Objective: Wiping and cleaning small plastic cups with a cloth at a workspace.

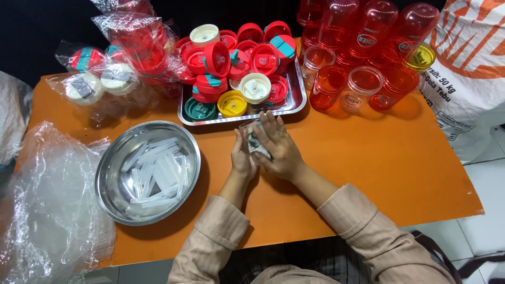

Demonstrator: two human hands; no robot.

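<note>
My left hand point(242, 158) and my right hand point(279, 147) meet over the orange table point(368, 158), just in front of a steel tray point(297, 102). Together they hold a small clear plastic piece with dark print point(255, 141); my right palm lies flat over it and my left fingers grip it from the side. The tray carries several red, green, yellow and white bottle lids point(231, 68). To my left stands a round steel bowl point(113, 173) with several clear plastic straws point(158, 168) in it.
Red and clear plastic cups point(363, 84) lie stacked at the back right, beside a white printed sack point(468, 63). Bagged lids point(113, 73) lie at the back left. Crumpled clear plastic sheeting point(47, 200) covers the table's left end.
</note>
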